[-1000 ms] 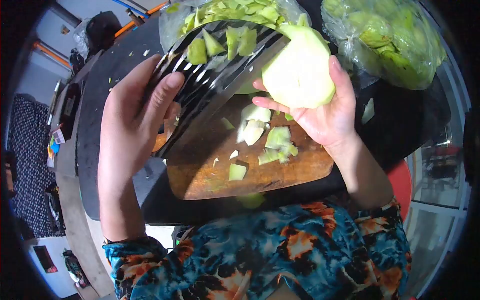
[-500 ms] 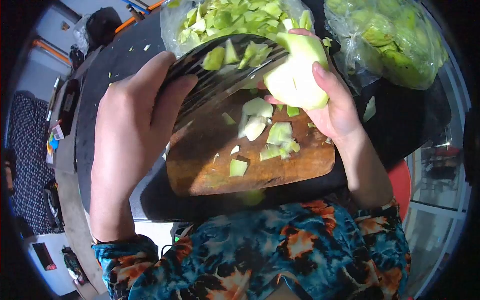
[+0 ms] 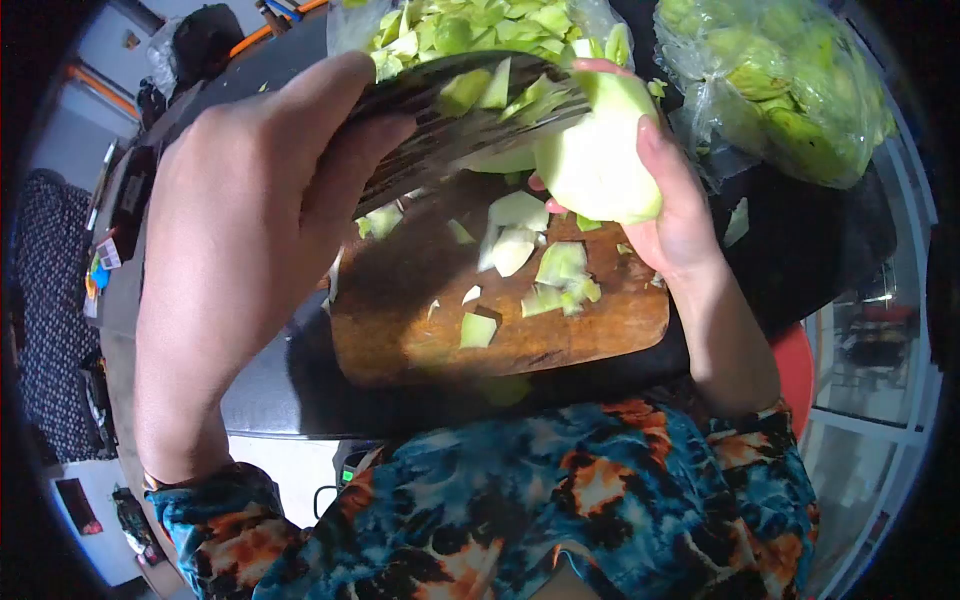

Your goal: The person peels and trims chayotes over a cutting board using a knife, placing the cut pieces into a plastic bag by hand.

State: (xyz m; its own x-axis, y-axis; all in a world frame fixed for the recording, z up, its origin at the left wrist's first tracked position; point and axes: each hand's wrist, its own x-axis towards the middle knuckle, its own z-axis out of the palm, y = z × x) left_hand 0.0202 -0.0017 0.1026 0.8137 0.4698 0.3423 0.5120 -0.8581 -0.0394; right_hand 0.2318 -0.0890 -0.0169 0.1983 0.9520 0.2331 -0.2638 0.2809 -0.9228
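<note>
My left hand (image 3: pixel 245 190) is closed round a broad dark knife (image 3: pixel 430 140), its wide blade smeared by motion. Several green slices (image 3: pixel 465 92) cling to the blade's face. In my right hand (image 3: pixel 680 220), fingers wrap round a large peeled pale-green fruit (image 3: pixel 605 165), held up above the far right part of a wooden cutting board (image 3: pixel 400 335). The blade's far end meets the left side of the fruit; whether it is cutting in cannot be made out. Pale-green cut pieces (image 3: pixel 562 265) lie scattered over the board below.
Behind the board, an open clear plastic bag (image 3: pixel 600 18) holds many green pieces. A second plastic bag (image 3: pixel 770 90) full of green produce sits at the back right. The black table (image 3: pixel 790 230) carries small scraps. A red seat (image 3: pixel 797 375) shows at the right edge.
My left hand has moved left and nearer the camera, and the knife has shifted slightly up and right. The fruit has turned a little in my right hand. More pieces show at the board's left.
</note>
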